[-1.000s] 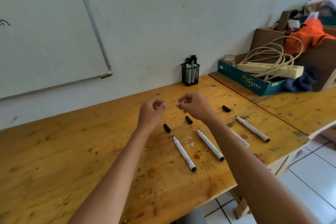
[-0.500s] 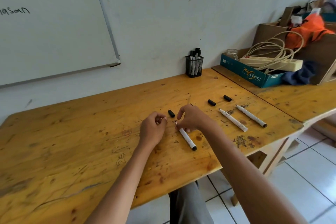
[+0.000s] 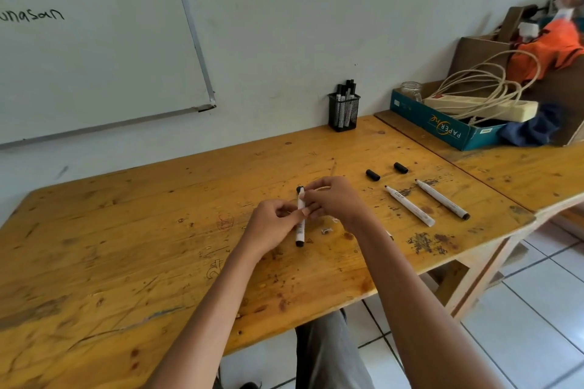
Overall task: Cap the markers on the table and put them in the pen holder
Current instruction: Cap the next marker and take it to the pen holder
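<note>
Raised off the table (image 3: pixel 126 230), now pinched by left hand (image 3: pixel 274 225) and right hand (image 3: pixel 335 203), marker (image 3: pixel 300 232) with cap (image 3: pixel 300 189) on top; could seat crooked and slip off if pushed askew.

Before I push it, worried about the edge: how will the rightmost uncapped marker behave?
The rightmost marker looks round-barrelled, so it may roll toward the table edge. Slim and rigid, likely light. Its bare tip could smear.

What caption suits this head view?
Left hand and right hand grip a white marker over a yellow wooden table, beside two uncapped markers and two black caps.
</note>
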